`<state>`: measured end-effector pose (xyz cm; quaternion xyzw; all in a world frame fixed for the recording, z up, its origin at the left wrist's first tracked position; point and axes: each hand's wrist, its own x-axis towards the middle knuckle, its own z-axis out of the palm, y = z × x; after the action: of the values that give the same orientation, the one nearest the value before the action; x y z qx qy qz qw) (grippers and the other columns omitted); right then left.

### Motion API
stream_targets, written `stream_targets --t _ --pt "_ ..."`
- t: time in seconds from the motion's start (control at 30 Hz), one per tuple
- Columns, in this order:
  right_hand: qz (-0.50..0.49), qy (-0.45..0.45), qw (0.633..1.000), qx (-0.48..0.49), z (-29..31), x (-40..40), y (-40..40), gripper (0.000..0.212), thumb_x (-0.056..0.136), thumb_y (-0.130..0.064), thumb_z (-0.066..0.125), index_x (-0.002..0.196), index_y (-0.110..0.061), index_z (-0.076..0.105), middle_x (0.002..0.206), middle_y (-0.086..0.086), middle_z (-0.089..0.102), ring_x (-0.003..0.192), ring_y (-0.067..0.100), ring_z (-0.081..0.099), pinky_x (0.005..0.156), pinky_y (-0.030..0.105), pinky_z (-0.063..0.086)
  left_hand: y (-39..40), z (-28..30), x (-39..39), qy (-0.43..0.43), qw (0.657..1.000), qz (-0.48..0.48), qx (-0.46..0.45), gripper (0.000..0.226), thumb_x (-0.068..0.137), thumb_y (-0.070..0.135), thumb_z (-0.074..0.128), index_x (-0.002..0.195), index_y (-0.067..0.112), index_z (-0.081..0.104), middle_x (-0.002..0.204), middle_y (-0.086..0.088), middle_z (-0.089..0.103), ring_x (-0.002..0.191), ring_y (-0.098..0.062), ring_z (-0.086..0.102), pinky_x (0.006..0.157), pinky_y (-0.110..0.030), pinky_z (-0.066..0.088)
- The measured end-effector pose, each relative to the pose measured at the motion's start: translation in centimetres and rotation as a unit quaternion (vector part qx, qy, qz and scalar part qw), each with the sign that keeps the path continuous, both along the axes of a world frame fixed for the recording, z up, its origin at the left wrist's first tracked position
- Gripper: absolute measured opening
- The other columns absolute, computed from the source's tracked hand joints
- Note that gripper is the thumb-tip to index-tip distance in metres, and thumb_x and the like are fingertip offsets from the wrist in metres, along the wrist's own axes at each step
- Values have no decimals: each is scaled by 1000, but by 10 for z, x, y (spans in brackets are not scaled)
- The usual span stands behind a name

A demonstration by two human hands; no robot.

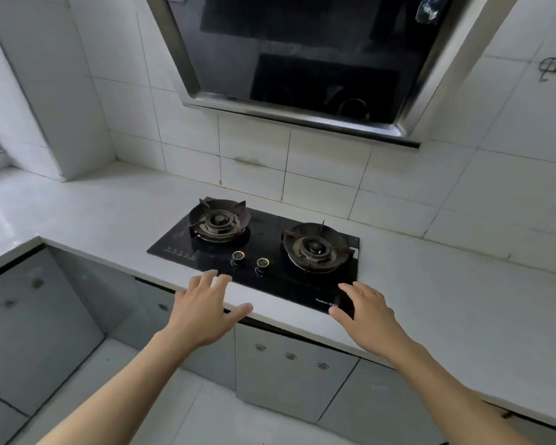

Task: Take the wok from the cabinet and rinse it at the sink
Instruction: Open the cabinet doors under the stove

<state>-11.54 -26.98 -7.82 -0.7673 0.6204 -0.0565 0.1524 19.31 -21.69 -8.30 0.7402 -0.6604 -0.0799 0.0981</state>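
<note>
Two hands are out in front of me and both hold nothing. My left hand has its fingers spread over the front edge of the worktop; whether it touches the edge I cannot tell. My right hand is also spread flat, at 3 o'clock from the left one, over the near corner of the hob.

I do not see the wok, and I do not see any sink. I judge the wok is inside the cabinet under the worktop, at 6 o'clock from the hob, and its doors are closed.

To do this step well, I should lower one hand to a round pull on a door, open it fully, and look inside before I reach. Then I should take the wok by its handle and keep the other hand free to support the rim.
</note>
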Motion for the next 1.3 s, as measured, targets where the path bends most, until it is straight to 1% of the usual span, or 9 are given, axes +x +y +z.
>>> stream_targets --t 0.13,0.23,0.5,0.67,0.83,1.0,1.1,1.2,1.3 --pt "-27 11 1000 3 1 -5 12 62 97 -56 40 151 -29 25 160 0 19 148 20 11 111 45 26 -22 -5 -4 23 999 -37 6 81 82 78 38 144 27 34 154 -1 30 139 -26 29 106 -49 35" --pt "-56 21 998 8 0 -26 23 63 97 -58 39 152 -29 24 160 1 18 148 20 9 111 45 26 -38 -9 -23 16 997 -77 4 81 82 78 38 145 26 34 154 -1 31 140 -26 29 105 -49 35" --pt "-113 4 993 18 -13 -117 53 64 97 -58 38 152 -29 23 162 2 14 149 20 7 113 45 22 -53 -24 -118 13 992 -126 22 81 81 79 38 144 27 35 152 2 32 138 -25 29 106 -48 36" --pt "-118 -13 992 39 -30 -182 58 63 98 -57 39 152 -29 24 162 2 14 149 21 7 113 44 22 -42 -31 -186 -2 992 -122 33 80 82 79 39 143 27 35 151 2 34 137 -25 31 105 -48 36" --pt "-87 -21 994 54 -50 -223 56 62 98 -56 39 151 -28 26 161 3 16 148 22 9 112 44 24 -21 -43 -229 -8 994 -94 53 79 82 78 40 143 28 37 151 4 35 137 -23 33 107 -48 34" --pt "-69 -39 994 75 -65 -223 50 61 98 -55 40 151 -28 26 160 3 19 147 23 12 110 43 26 -4 -58 -234 -7 994 -64 94 78 83 75 43 144 27 35 152 4 34 137 -22 32 107 -46 34" --pt "-60 -40 995 74 -72 -213 45 61 98 -55 40 150 -27 27 159 2 21 146 23 14 109 42 27 -4 -63 -228 -8 993 -59 101 77 84 73 43 144 26 35 152 2 34 138 -23 32 108 -46 33" --pt "-63 -64 992 83 -79 -200 41 61 97 -56 40 150 -28 27 159 1 21 146 22 15 111 44 26 -6 -68 -218 -2 994 -54 100 77 84 74 43 144 26 36 151 2 35 137 -23 33 106 -47 34" --pt "-47 -44 993 97 -84 -186 30 62 97 -57 39 151 -28 26 160 1 19 147 22 13 112 44 25 -11 -70 -203 10 995 -44 91 76 84 73 43 143 26 36 151 1 36 136 -24 34 106 -47 35"
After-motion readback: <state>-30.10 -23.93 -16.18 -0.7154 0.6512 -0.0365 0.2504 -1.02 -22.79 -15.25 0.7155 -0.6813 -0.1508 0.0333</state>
